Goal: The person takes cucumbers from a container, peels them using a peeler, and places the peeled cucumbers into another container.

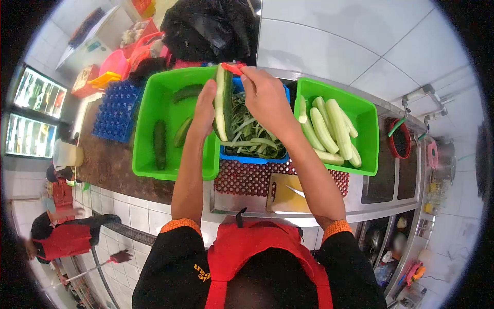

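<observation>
Upright in my left hand is a large cucumber, with a pale peeled strip down its length and dark green skin beside it. My right hand grips a red-handled peeler near the cucumber's far end. Beneath my hands, a blue bin holds green peelings. The left green tub contains several unpeeled dark cucumbers. In the right green tub lie several pale peeled cucumbers. Fingers hide part of the peeler.
A knife rests on a yellow cutting board, partly over a red perforated mat. Left of the tubs stands a blue crate. A red basket sits by the sink at right. Another person is at lower left.
</observation>
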Demonstrator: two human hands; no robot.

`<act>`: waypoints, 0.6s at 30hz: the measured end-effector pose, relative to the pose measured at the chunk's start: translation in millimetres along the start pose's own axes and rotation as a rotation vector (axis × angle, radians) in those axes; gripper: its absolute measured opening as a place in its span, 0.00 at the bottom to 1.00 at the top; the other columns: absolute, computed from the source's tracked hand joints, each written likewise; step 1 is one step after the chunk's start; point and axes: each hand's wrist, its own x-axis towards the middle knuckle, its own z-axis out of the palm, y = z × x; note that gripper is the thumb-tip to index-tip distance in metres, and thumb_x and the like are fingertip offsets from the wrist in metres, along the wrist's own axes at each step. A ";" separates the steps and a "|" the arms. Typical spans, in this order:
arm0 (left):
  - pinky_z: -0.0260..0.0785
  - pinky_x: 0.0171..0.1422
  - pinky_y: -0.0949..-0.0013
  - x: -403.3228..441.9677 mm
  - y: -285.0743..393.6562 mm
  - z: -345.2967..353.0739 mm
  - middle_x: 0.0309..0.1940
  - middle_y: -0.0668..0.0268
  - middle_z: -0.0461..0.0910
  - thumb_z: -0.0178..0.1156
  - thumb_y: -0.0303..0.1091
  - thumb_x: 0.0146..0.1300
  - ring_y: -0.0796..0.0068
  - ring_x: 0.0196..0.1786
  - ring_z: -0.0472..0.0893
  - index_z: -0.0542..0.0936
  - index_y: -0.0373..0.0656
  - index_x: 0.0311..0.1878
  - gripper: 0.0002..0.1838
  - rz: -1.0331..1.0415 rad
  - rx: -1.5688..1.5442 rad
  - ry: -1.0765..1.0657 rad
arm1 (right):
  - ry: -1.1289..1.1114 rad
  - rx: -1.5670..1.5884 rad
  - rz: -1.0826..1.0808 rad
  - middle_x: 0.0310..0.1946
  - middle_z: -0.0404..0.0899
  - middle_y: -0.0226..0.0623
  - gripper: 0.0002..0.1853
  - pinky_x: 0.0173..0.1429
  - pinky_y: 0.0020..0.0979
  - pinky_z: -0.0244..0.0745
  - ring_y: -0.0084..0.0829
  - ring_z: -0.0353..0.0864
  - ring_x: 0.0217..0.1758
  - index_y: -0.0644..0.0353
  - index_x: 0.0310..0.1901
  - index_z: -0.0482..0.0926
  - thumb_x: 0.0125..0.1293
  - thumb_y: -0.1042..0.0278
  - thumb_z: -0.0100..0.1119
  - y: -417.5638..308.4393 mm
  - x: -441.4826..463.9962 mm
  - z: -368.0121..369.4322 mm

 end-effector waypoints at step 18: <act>0.72 0.49 0.42 53.2 -4.2 -59.2 0.49 0.52 0.71 0.35 0.63 0.70 0.52 0.45 0.76 0.64 0.45 0.59 0.31 -0.165 -0.525 0.108 | -0.304 -0.009 0.142 0.33 0.76 0.47 0.10 0.34 0.45 0.75 0.50 0.79 0.31 0.56 0.46 0.77 0.64 0.66 0.56 3.3 -89.0 4.6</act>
